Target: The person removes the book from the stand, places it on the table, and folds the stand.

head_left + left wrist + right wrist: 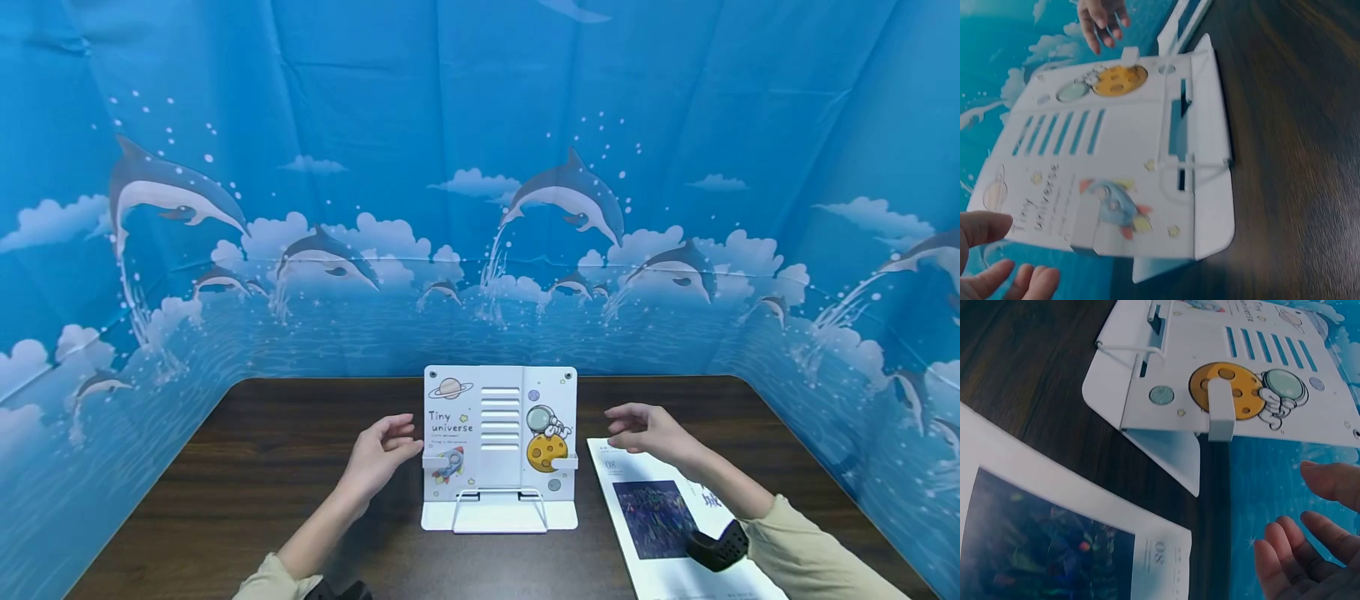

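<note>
A white book stand (500,433) printed with a rocket, planets and an astronaut stands upright on the table, its wire support (500,527) folded out at the front. My left hand (381,454) hovers just left of the stand, fingers loosely bent and nothing in them. On the other side, my right hand (648,429) is held in the air to the right of the stand, also holding nothing. Below the right hand lies a white magazine (626,521) with a dark picture on its cover. In the left wrist view, the left fingertips (997,226) are near the stand's edge.
The dark wood table (300,442) carries the stand at its middle and the magazine at the right. A blue curtain (375,192) with dolphins and clouds hangs behind and along both sides of the table. Black bands (717,546) are worn on the wrists.
</note>
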### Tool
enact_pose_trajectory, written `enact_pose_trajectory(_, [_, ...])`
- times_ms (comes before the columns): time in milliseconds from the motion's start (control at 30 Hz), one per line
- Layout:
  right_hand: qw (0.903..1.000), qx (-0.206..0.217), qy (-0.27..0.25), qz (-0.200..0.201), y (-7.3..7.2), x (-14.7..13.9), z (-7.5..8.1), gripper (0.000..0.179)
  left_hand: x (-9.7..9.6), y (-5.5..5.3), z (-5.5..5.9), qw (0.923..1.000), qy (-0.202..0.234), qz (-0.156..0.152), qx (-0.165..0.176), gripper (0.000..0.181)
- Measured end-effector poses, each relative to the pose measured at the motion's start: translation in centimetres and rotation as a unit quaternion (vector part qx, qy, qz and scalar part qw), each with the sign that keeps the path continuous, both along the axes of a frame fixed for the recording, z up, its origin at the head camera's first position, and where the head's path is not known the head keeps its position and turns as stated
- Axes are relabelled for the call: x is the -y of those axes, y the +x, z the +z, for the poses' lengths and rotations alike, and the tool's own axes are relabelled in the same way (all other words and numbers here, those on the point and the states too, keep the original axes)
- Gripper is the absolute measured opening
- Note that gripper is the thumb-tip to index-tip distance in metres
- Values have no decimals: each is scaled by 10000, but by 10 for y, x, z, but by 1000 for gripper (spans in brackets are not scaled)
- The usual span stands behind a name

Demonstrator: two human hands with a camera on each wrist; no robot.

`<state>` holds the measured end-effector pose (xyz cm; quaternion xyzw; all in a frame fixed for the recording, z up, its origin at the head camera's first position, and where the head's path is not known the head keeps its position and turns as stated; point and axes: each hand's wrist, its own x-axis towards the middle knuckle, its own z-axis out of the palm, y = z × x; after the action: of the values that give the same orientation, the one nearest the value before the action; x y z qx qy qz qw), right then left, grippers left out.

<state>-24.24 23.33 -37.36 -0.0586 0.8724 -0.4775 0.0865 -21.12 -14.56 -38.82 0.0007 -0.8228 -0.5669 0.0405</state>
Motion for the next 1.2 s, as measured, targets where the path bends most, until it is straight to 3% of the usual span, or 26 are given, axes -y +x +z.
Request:
enact_pose_trajectory(367, [9996,29,-266,10,-3,29,-6,43,10,-19,-15,9991,-20,-334,-274,47])
enact_pose_trajectory(733, [9977,-200,-646,-93,-6,45,-16,29,4,-32,-22,9976,-8,-490,-494,44])
enact_pose_trajectory(1200, [9940,-601,-870,-267,-8,54,-24,15,-7,-34,-23,9975,38,-363,-608,29])
